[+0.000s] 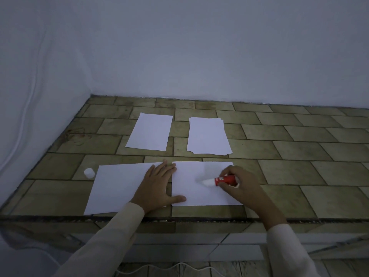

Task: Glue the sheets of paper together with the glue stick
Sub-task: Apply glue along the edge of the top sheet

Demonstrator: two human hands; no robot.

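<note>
Two white sheets lie side by side at the near edge of the tiled surface: a left sheet (117, 186) and a right sheet (197, 172). My left hand (157, 186) rests flat with fingers spread across the gap between them, its thumb on the right sheet's near left corner. My right hand (237, 184) grips a red glue stick (224, 180) lying nearly level, its white tip (207, 182) pointing left and touching the right sheet's middle. The stick's white cap (89, 173) stands on the tiles left of the left sheet.
Farther back lie a single white sheet (150, 131) and a small stack of sheets (207, 135). The tiled surface (299, 156) meets white walls at the back and left. Its front edge drops off just below the near sheets. A white cable (159, 267) lies on the floor.
</note>
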